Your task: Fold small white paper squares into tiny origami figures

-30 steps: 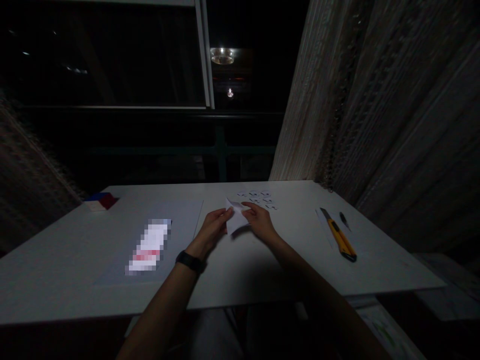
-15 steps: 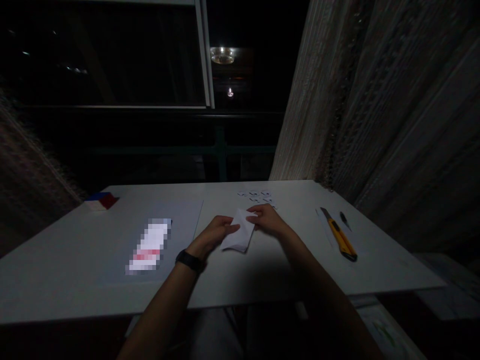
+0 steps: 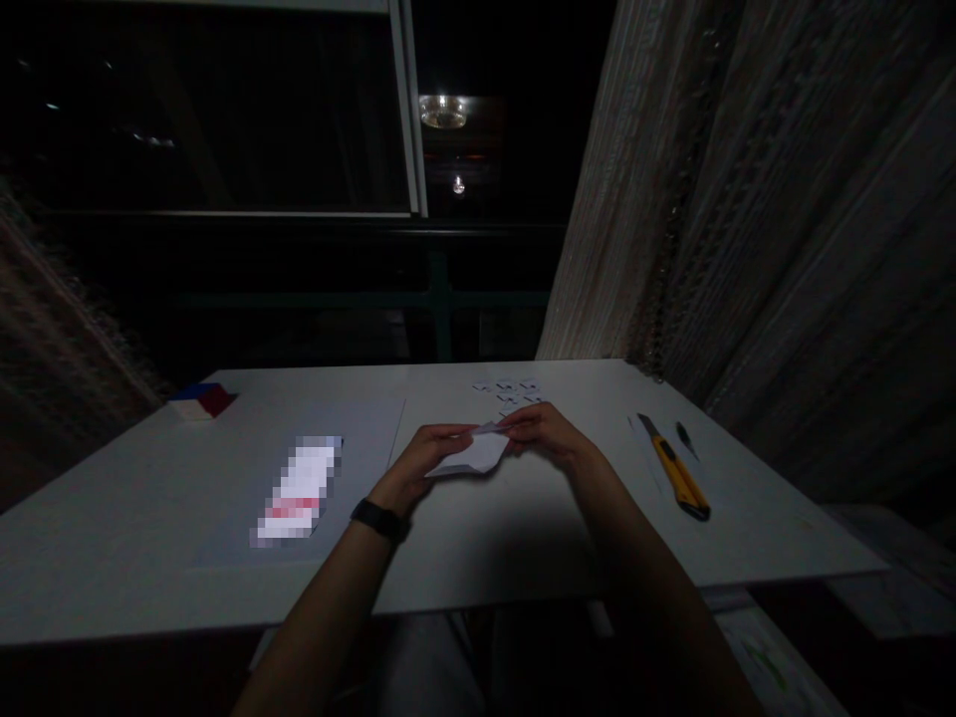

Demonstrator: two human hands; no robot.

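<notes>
A folded piece of white paper (image 3: 475,456) is held above the middle of the table. My left hand (image 3: 433,453), with a dark band on its wrist, pinches the paper's left side. At the far right corner of the paper, my right hand (image 3: 544,431) grips it between thumb and fingers. The paper is tilted, and its near edge shows a bend. Just beyond my right hand lie several small paper pieces (image 3: 506,386) with dark marks, set out in rows; my fingers partly cover the nearest ones.
A yellow box cutter (image 3: 678,470) with its blade out lies on the right, beside a dark pen (image 3: 684,435). On the left, a lit phone (image 3: 299,488) rests on a large paper sheet (image 3: 365,438). A coloured cube (image 3: 201,400) sits at the white table's (image 3: 448,578) far left.
The paper has turned and tipped in my hands, its near end swinging up and left. My left hand has moved slightly left; both hands keep hold of the paper.
</notes>
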